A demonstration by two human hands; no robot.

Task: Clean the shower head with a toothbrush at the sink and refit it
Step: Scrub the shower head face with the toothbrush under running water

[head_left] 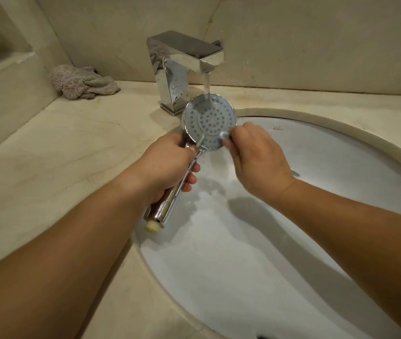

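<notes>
A chrome shower head (209, 118) with a round grey nozzle face is held over the white sink (329, 148), face towards me, under the running water. My left hand (167, 165) grips its chrome handle, whose cream threaded end sticks out below my palm. My right hand (258, 155) holds a toothbrush (225, 136); its head presses on the lower right of the nozzle face, and its handle is hidden in my fingers.
A square chrome tap (184, 59) stands behind the sink with water streaming onto the shower head. A crumpled grey cloth (82, 80) lies at the back left of the beige stone counter (60, 148). Tiled wall rises behind.
</notes>
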